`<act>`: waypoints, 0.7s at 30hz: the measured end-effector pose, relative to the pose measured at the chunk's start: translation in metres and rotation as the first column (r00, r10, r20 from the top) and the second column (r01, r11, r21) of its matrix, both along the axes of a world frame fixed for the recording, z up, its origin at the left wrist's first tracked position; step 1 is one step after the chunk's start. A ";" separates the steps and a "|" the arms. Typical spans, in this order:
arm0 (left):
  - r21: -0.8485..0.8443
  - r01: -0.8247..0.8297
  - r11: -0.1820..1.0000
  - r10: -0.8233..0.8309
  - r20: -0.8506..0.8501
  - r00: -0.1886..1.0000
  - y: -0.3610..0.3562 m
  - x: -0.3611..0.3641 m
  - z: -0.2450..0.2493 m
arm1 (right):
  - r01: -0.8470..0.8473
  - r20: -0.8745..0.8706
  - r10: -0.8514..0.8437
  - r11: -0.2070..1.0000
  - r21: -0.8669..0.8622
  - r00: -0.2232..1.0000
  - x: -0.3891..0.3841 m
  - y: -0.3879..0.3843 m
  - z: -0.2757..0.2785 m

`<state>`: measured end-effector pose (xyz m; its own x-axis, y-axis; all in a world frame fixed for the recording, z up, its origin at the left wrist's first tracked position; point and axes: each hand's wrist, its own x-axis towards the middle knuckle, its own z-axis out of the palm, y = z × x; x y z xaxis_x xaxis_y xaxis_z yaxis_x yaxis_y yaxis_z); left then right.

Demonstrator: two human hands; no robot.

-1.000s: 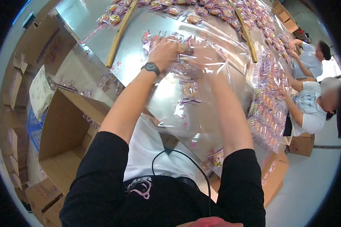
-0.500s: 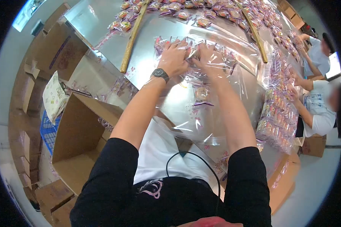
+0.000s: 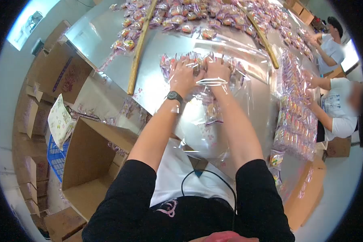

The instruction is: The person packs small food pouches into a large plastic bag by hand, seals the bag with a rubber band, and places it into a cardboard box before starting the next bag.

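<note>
My left hand [image 3: 181, 76] and my right hand [image 3: 218, 70] lie side by side, fingers curled over a cluster of small wrapped snack packets [image 3: 197, 60] on the steel table [image 3: 157, 86]. Both hands are under or inside a large clear plastic bag [image 3: 207, 133] that drapes over my forearms toward the table's near edge. One packet [image 3: 213, 113] lies loose lower in the bag. A black watch [image 3: 174, 96] is on my left wrist. Whether the fingers grip packets or only press on them is unclear through the film.
Many more packets [image 3: 197, 12] cover the far table beyond two wooden sticks [image 3: 139, 48] [image 3: 264, 38]. A filled bag of packets [image 3: 296, 109] lies to the right, where two other people [image 3: 339, 109] work. An open cardboard box [image 3: 90, 157] stands at my left.
My hands have drawn closer together over the packet cluster, and the view has shifted so the table appears farther up; the clear bag hangs lower over my arms.
</note>
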<state>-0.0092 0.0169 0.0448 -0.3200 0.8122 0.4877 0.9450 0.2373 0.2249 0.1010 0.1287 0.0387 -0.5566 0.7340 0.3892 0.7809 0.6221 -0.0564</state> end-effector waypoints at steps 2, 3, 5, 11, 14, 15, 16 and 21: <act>0.014 -0.031 0.999 0.032 -0.052 0.998 0.006 -0.001 -0.010 | -0.053 0.015 0.052 0.998 0.029 0.999 0.006 -0.011 0.016; 0.020 -0.041 0.999 0.042 -0.073 0.996 0.009 0.003 -0.009 | -0.073 0.028 0.072 0.996 0.042 0.997 0.013 -0.015 0.024; -0.040 -0.045 0.998 0.042 -0.065 0.997 0.011 0.004 -0.009 | -0.192 0.018 0.191 0.975 0.112 0.981 0.032 -0.008 0.028; -0.067 -0.025 0.997 0.015 -0.152 0.988 0.012 -0.001 -0.017 | -0.339 -0.141 0.346 0.938 0.072 0.927 0.045 0.014 0.014; -0.097 -0.039 0.995 0.022 -0.171 0.985 0.013 0.002 -0.009 | -0.298 -0.145 0.312 0.948 0.112 0.939 0.039 0.023 -0.004; -0.099 -0.049 0.994 0.030 -0.192 0.981 0.015 0.001 -0.011 | -0.289 -0.150 0.309 0.947 0.140 0.939 0.037 0.026 -0.008; -0.017 -0.046 0.999 0.041 -0.212 0.976 0.015 -0.001 -0.013 | -0.298 -0.217 0.308 0.951 0.076 0.926 0.035 0.029 -0.011; 0.179 -0.057 0.982 0.081 -0.125 0.989 0.023 0.005 -0.022 | -0.254 -0.407 0.203 0.964 -0.074 0.891 0.029 0.022 -0.002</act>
<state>-0.0046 0.0396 0.0231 -0.2961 0.6892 0.6613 0.9518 0.2711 0.1436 0.1298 0.1509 0.0366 -0.5351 0.6604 0.5267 0.5162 0.7492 -0.4150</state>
